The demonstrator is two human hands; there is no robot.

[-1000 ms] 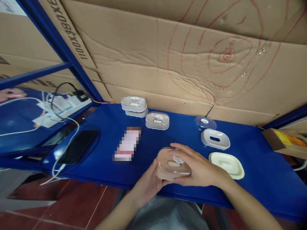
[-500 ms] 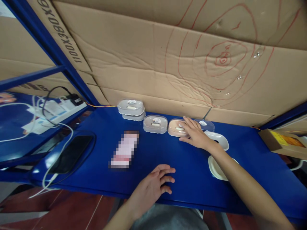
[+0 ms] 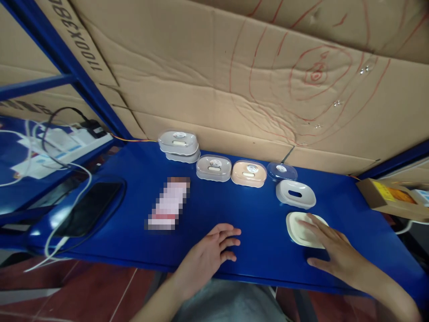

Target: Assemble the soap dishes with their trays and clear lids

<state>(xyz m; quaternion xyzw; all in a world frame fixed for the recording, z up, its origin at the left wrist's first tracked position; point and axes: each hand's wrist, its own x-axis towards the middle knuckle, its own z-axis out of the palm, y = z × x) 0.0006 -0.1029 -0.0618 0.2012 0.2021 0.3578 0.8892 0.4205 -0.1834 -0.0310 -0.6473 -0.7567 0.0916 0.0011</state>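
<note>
My right hand (image 3: pixel 330 241) hovers over or rests on a shallow cream tray (image 3: pixel 296 228); contact is hard to tell. Its fingers are spread. Behind it is a white oval soap box base (image 3: pixel 288 199) with a dark slot showing in the middle. A clear lid (image 3: pixel 288 174) with a round sticker lies beyond that. To the left stand a peach soap box (image 3: pixel 239 179) and a grey soap box (image 3: pixel 204 174), both under clear lids. My left hand (image 3: pixel 211 250) is open and empty, fingers apart, above the front of the table.
At the back left, two grey lidded boxes (image 3: pixel 177 145) are stacked. A blurred-out pinkish rectangle (image 3: pixel 169 203) lies on the blue table (image 3: pixel 248 250). Farther left are a black phone (image 3: pixel 89 210) and a white power strip (image 3: pixel 63 154) with cables. A cardboard carton (image 3: pixel 389 199) sits at right.
My right hand has left the peach box and moved right and nearer, to the cream tray. The peach box now shows fully. My left hand has hardly moved.
</note>
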